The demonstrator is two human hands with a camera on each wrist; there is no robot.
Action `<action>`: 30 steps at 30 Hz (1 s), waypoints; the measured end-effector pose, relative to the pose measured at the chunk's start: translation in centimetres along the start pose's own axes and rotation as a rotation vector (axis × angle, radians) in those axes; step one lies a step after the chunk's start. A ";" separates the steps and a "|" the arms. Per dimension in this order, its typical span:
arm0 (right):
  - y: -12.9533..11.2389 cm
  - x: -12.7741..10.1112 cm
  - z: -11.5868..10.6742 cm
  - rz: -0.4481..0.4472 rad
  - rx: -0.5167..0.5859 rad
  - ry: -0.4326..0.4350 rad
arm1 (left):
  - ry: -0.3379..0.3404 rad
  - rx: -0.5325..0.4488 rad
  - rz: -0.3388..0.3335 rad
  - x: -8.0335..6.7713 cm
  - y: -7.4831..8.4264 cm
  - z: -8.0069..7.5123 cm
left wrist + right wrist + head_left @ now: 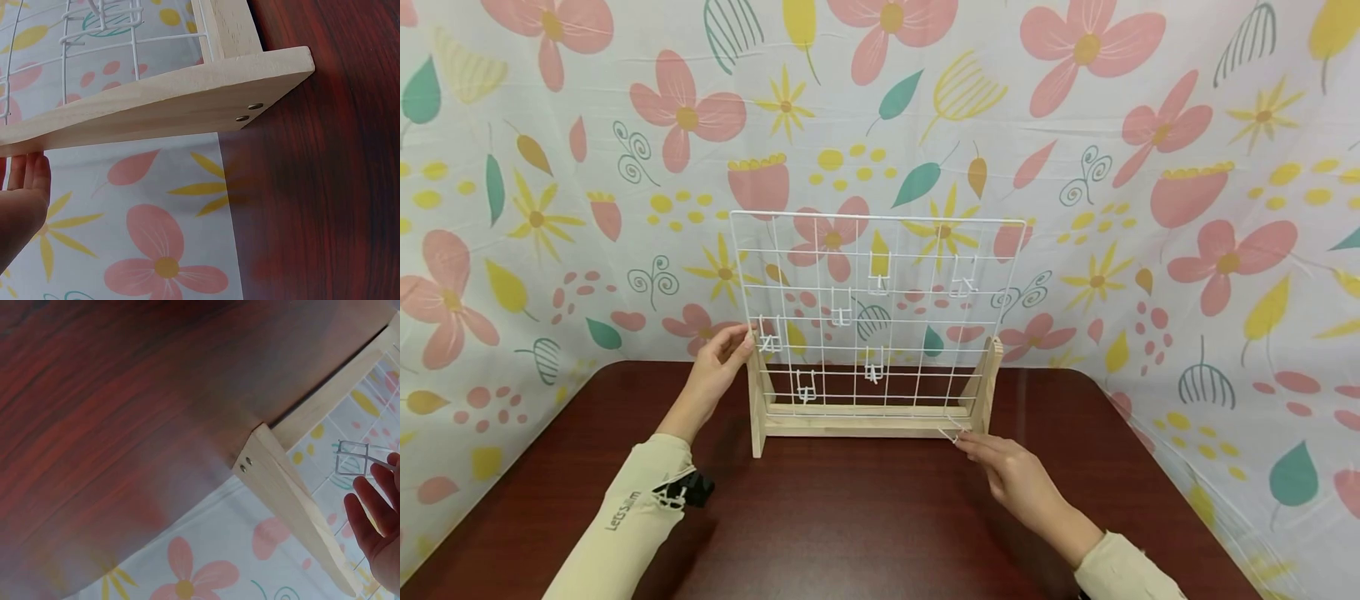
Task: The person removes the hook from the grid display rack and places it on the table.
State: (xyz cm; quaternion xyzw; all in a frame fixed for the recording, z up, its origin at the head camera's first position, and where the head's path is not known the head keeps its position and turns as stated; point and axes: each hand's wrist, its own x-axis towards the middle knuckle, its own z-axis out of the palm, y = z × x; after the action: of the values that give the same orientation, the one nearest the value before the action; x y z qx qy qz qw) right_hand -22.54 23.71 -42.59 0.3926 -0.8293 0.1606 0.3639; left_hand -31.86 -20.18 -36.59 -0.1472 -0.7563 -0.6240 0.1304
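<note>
A: The white wire grid panel in its pale wooden stand (880,333) is steadied at its left edge by the left hand (718,367), fingers curled round it. A small white wire hook (951,432) is pinched by the right hand (1011,475).

B: The hook could be dropped onto the dark red tabletop (850,517) if the light pinch slackens.

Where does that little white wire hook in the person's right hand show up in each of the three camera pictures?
Head view: the white wire hook is low and right of centre, pinched by the right hand beside the wooden stand's right foot.
Left wrist view: not in it.
Right wrist view: at the right edge, the hook sits at the fingertips.
Shared landmark: the wooden stand, seen in all three views.
</note>
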 end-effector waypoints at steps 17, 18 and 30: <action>0.4 -1.4 0.3 -0.054 -0.075 -0.063 | 0.007 0.015 0.021 0.1 -0.1 0.0; 0.4 -1.5 0.3 -0.056 -0.081 -0.070 | 0.007 0.015 0.022 0.1 -0.1 0.0; 0.5 -1.6 0.7 -0.096 -0.094 -0.144 | 0.013 0.024 0.039 0.0 0.0 0.0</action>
State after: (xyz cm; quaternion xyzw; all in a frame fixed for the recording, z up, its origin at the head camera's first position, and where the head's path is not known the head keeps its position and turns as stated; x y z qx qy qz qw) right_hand -22.63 24.50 -44.25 0.4247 -0.8403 0.0753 0.3284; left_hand -31.86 -20.15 -36.64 -0.1565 -0.7598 -0.6132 0.1491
